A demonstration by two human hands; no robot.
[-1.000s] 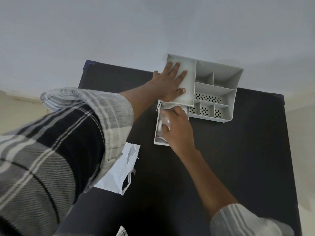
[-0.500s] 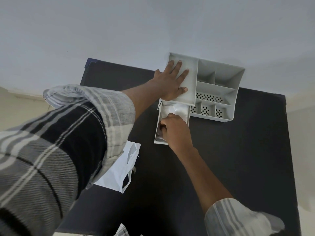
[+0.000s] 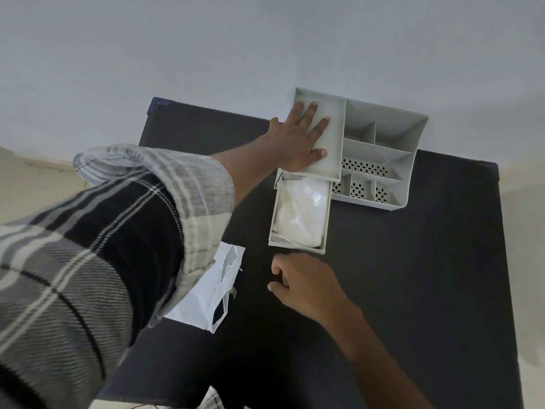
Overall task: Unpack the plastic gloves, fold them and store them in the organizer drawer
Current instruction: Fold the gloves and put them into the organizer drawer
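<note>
A grey organizer (image 3: 380, 149) stands at the back of the dark table (image 3: 413, 276), against the wall. Its drawer (image 3: 326, 228) is pulled out toward me and holds a bundle of folded clear plastic gloves (image 3: 299, 214). My left hand (image 3: 298, 140) lies flat, fingers spread, on the organizer's top left panel. My right hand (image 3: 306, 283) hovers just in front of the drawer's front edge, fingers loosely curled and holding nothing.
A white plastic package (image 3: 206, 293), torn open, lies on the table left of my right hand, partly under my plaid sleeve (image 3: 103, 246). The organizer's right side has several small compartments, some with perforated floors. A pale wall rises behind the table.
My right hand has come out of the drawer and drawn back toward me, leaving the gloves lying in it. My left hand has stayed flat on the organizer.
</note>
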